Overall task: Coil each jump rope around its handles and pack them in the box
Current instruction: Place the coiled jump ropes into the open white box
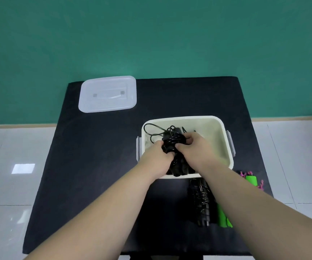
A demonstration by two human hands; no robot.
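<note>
Your left hand [156, 152] and right hand [191, 145] both grip the coiled black rope [172, 145] over the box [215, 136]. Packing is underway. Next, likely, lower it inside and let go.

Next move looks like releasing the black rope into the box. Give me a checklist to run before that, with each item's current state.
1. Grip: left hand and right hand both hold the black rope. Ok.
2. Position: the rope is over the open box. Ok.
3. Coil tidy: loose loops show past the bundle; whether they are its own, cannot tell.
4. Lid off, lying apart from the box. Ok.
5. Room: bare space shows in the box's right part. Ok.
6. All ropes packed: second black rope and green rope lie outside the box. Not ok.
</note>
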